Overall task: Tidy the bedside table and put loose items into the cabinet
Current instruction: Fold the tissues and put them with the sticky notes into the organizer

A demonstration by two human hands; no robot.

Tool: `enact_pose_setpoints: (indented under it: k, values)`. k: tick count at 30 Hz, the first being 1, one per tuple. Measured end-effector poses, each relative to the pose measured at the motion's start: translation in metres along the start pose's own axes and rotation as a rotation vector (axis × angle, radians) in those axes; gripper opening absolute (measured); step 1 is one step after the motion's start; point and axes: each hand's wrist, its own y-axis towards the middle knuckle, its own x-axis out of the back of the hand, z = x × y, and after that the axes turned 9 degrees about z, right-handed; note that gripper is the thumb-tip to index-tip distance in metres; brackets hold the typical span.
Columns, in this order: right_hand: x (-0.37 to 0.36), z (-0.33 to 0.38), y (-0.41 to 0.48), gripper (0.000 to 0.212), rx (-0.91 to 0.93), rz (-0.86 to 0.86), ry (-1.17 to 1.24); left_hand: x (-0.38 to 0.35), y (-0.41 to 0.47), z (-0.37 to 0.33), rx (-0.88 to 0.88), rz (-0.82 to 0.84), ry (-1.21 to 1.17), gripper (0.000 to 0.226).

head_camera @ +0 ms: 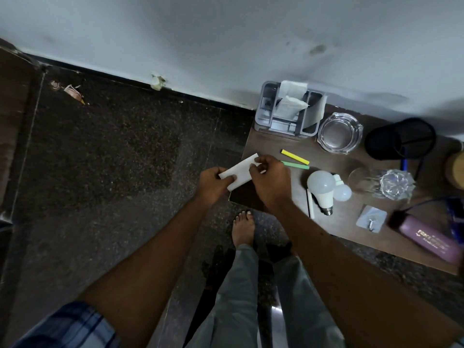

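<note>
Both hands are pinching a flat white paper packet over the dark wooden bedside table edge: left hand gripping its near end, right hand its far end

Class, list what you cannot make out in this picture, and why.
All in the head view:
1. The left hand and right hand, pinching the flat white paper piece, cover parts of it.
2. The pale green stick: left end behind the right hand.
3. The purple case: lettering too blurred to read.
4. The round wooden object: cut off by the right edge.

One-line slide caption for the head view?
The left hand and right hand hold a white paper at the bedside table edge.
</note>
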Motion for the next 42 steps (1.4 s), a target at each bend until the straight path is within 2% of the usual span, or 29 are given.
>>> enact_pose_setpoints:
  k: [3, 6, 9, 12, 17, 21, 26, 31, 36, 42]
  values:
    - [0.01, -0.004, 0.007, 0.049, 0.137, 0.037, -0.052, 0.006, -0.003, -0.003, -0.084, 0.04, -0.031, 0.012]
    - [0.02, -0.008, 0.014, 0.074, 0.205, 0.183, -0.102, 0.01, -0.008, -0.009, -0.131, 0.089, -0.039, 0.016]
    - [0.033, -0.01, 0.02, 0.083, 0.23, 0.305, -0.048, 0.01, -0.012, -0.013, -0.149, 0.139, -0.05, 0.014]
    - [0.051, -0.009, 0.026, 0.067, 0.209, 0.377, 0.026, 0.01, -0.016, -0.02, -0.135, 0.175, -0.095, 0.017]
    - [0.08, 0.002, 0.021, 0.011, 0.133, 0.357, 0.26, 0.009, -0.022, -0.031, -0.116, 0.153, -0.196, 0.026]
    - [0.104, 0.015, 0.016, 0.007, 0.109, 0.329, 0.367, 0.002, -0.027, -0.046, -0.11, 0.167, -0.321, 0.023]
    - [0.13, 0.029, 0.015, 0.008, 0.056, 0.271, 0.414, -0.009, -0.031, -0.075, -0.126, 0.157, -0.608, 0.021]
    - [0.148, 0.05, 0.016, 0.01, 0.108, 0.134, 0.461, -0.015, -0.033, -0.114, -0.182, 0.063, -0.765, 0.027]
    - [0.156, 0.071, 0.022, 0.014, 0.202, -0.037, 0.322, -0.017, -0.03, -0.139, -0.184, -0.027, -0.862, 0.033]
    - [0.158, 0.08, 0.036, 0.031, 0.206, -0.178, 0.174, -0.018, -0.032, -0.139, -0.149, -0.046, -0.895, 0.032]
